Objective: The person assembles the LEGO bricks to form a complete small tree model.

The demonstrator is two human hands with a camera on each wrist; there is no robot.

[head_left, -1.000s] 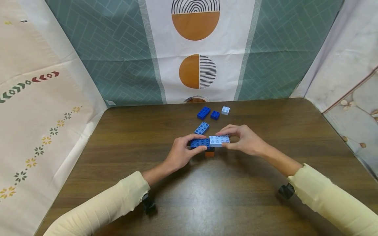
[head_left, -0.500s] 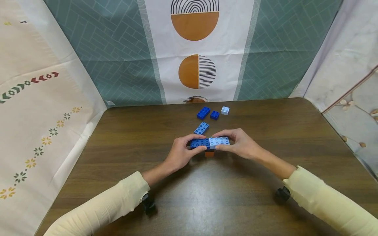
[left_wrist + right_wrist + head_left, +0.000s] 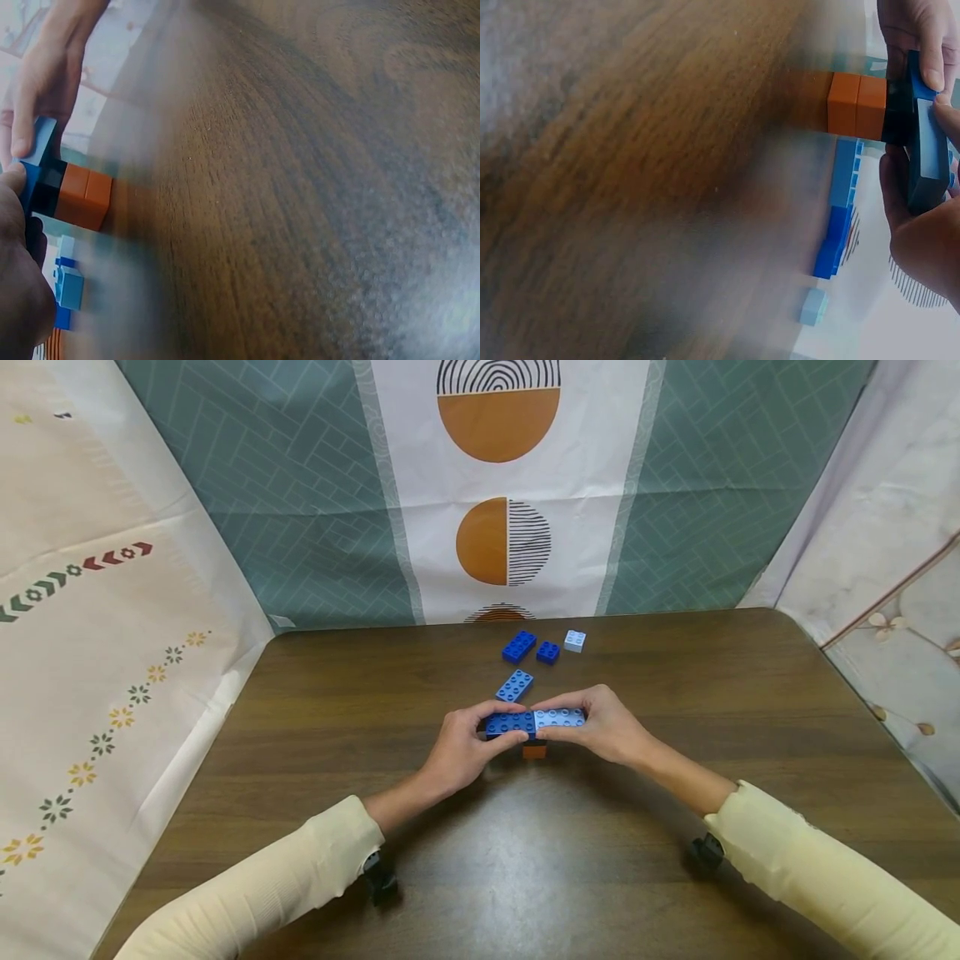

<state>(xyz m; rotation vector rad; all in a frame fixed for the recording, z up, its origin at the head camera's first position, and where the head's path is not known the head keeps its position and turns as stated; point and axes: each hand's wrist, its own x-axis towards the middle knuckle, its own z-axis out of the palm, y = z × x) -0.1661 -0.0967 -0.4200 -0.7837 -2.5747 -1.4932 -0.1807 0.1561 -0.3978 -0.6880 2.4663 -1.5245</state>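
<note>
A dark blue brick (image 3: 510,723) and a light blue brick (image 3: 559,717) lie end to end on top of a small stack. Beneath them are a black brick (image 3: 898,114) and two orange bricks (image 3: 856,103), one above the other, standing on the table. With thumb and fingers on opposite long sides, my left hand (image 3: 459,750) grips the dark blue brick. My right hand (image 3: 611,731) holds the light blue one in the same way, its thumb close to the left thumb near the joint. The right hand's palm covers the light brick's right end in the right wrist view.
Behind the stack lies a medium blue brick (image 3: 514,686). Further back are a long dark blue brick (image 3: 519,647), a small dark blue brick (image 3: 547,652) and a small pale blue brick (image 3: 574,641). The brown table (image 3: 337,677) ends at a hanging cloth (image 3: 315,543).
My right hand has slid left along the light blue brick, from its right end to near the joint with the dark blue brick. The left hand has stayed in place.
</note>
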